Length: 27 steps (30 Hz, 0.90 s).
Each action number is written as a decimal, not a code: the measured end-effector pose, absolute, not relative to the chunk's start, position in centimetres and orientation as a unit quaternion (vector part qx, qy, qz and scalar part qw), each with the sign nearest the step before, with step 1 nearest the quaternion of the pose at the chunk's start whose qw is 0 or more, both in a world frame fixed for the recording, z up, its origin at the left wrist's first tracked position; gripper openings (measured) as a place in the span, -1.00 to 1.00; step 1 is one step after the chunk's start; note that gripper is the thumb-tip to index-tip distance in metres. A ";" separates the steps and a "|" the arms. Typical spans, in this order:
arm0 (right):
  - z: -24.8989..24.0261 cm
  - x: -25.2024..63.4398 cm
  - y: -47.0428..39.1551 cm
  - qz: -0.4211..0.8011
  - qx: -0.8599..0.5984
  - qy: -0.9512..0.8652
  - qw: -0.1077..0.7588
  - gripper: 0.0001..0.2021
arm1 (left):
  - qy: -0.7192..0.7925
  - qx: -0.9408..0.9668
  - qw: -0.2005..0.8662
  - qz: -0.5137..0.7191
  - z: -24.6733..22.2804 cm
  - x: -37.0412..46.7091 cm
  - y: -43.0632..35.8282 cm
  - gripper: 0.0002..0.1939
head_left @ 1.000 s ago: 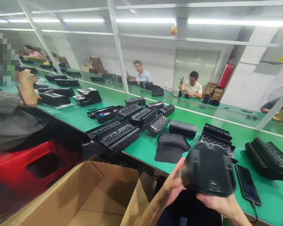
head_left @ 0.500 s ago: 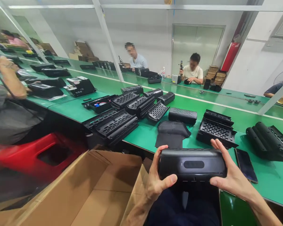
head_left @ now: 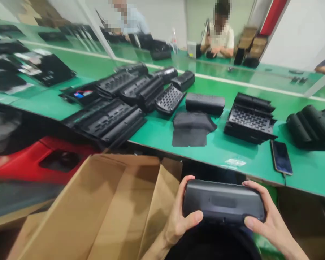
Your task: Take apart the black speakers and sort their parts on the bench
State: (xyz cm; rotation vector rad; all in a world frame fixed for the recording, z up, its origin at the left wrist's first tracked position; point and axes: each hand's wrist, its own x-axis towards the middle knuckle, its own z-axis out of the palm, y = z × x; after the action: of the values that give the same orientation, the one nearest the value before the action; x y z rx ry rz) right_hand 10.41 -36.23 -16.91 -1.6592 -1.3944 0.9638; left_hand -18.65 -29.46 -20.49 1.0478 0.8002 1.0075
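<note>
Between my two hands is a black speaker housing (head_left: 224,201), rounded and elongated, held level over my lap in front of the bench edge. My left hand (head_left: 186,216) grips its left end, thumb on the near face and fingers over the top. At the opposite end my right hand (head_left: 262,209) closes round it in the same way. A faint oblong panel shows on the face, blurred by motion. Beyond it on the bench lie black sheets (head_left: 193,128), a perforated black shell (head_left: 250,117) and a closed black shell (head_left: 205,103).
A cardboard box (head_left: 78,202) stands open at my left, beside a red plastic stool (head_left: 21,162). A phone (head_left: 281,157) with a cable lies on the green bench (head_left: 157,135). Several black shells (head_left: 108,121) crowd its left part. Two people (head_left: 219,36) sit across the bench.
The view has tilted down and shifted. Both hands still hold the speaker housing, now nearer my lap and clear of the bench edge, and its face has tipped so the panel shows dimmer.
</note>
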 end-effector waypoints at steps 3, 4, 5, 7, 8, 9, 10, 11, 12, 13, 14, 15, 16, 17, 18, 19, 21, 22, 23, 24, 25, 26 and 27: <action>-20.2 10.5 -38.8 0.439 -0.671 -0.481 0.354 -0.02 | 0.372 0.418 0.736 0.380 -23.7 -19.2 -31.7 -0.14; -21.2 10.5 -39.4 0.452 -0.675 -0.464 0.353 0.04 | 0.374 0.404 0.754 0.359 -24.5 -19.3 -32.2 -0.14; -22.1 10.4 -40.0 0.466 -0.676 -0.449 0.352 0.07 | 0.377 0.397 0.763 0.344 -25.1 -19.4 -32.5 -0.14; -23.5 10.3 -40.9 0.487 -0.681 -0.424 0.347 0.06 | 0.386 0.396 0.765 0.331 -26.0 -19.5 -32.9 -0.12; -24.0 10.2 -41.2 0.491 -0.684 -0.415 0.343 0.01 | 0.388 0.400 0.763 0.328 -26.2 -19.4 -32.9 -0.11; -24.4 10.2 -41.5 0.491 -0.687 -0.412 0.342 -0.04 | 0.390 0.406 0.760 0.325 -26.4 -19.4 -33.0 -0.11; -24.8 10.1 -41.6 0.487 -0.689 -0.412 0.344 -0.08 | 0.393 0.412 0.757 0.322 -26.5 -19.3 -33.0 -0.10; -25.1 10.2 -41.7 0.481 -0.689 -0.414 0.349 -0.11 | 0.397 0.419 0.752 0.318 -26.6 -19.3 -33.0 -0.10; -25.4 10.2 -41.8 0.476 -0.689 -0.415 0.355 -0.13 | 0.402 0.428 0.746 0.315 -26.6 -19.2 -33.0 -0.11; -25.6 10.3 -41.8 0.475 -0.688 -0.415 0.359 -0.14 | 0.409 0.437 0.738 0.313 -26.7 -19.2 -32.9 -0.12; -25.9 10.4 -41.8 0.478 -0.686 -0.414 0.359 -0.15 | 0.416 0.443 0.731 0.310 -26.7 -19.2 -32.8 -0.13; -26.1 10.6 -41.8 0.486 -0.684 -0.413 0.354 -0.15 | 0.418 0.447 0.730 0.305 -26.7 -19.3 -32.8 -0.13; -26.2 10.8 -41.9 0.496 -0.681 -0.414 0.345 -0.14 | 0.416 0.448 0.734 0.296 -26.8 -19.3 -32.7 -0.13; -26.4 11.0 -41.9 0.506 -0.676 -0.416 0.337 -0.11 | 0.408 0.446 0.744 0.285 -26.8 -19.4 -32.6 -0.12; -26.6 11.2 -42.0 0.517 -0.669 -0.420 0.330 -0.08 | 0.398 0.442 0.756 0.273 -26.8 -19.5 -32.5 -0.09; -26.7 11.4 -42.1 0.527 -0.661 -0.424 0.326 -0.06 | 0.390 0.438 0.766 0.264 -26.8 -19.6 -32.5 -0.07; -26.9 11.6 -42.3 0.539 -0.645 -0.431 0.328 -0.08 | 0.386 0.430 0.773 0.262 -27.1 -19.8 -32.5 -0.04; -26.9 11.6 -42.4 0.542 -0.640 -0.433 0.329 -0.11 | 0.389 0.426 0.772 0.266 -27.3 -19.8 -32.5 -0.03; -26.8 11.5 -42.4 0.540 -0.639 -0.436 0.331 -0.14 | 0.394 0.423 0.770 0.271 -27.5 -19.9 -32.5 -0.04; -26.7 11.3 -42.5 0.534 -0.643 -0.438 0.332 -0.17 | 0.397 0.423 0.768 0.273 -27.8 -19.9 -32.6 -0.05; -26.6 11.2 -42.6 0.525 -0.648 -0.441 0.332 -0.19 | 0.398 0.424 0.767 0.272 -28.0 -20.0 -32.7 -0.05; -26.4 11.0 -42.6 0.517 -0.652 -0.444 0.331 -0.21 | 0.398 0.428 0.765 0.271 -28.3 -20.0 -32.8 -0.05; -26.3 10.8 -42.6 0.510 -0.656 -0.447 0.331 -0.22 | 0.399 0.434 0.761 0.272 -28.5 -20.1 -32.9 -0.04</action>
State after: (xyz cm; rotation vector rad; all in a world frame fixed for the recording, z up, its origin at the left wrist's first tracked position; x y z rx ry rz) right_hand 10.84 -42.64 -26.27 -1.7142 -1.1698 1.3342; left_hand -20.08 -32.94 -28.47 0.9436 0.8685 0.5912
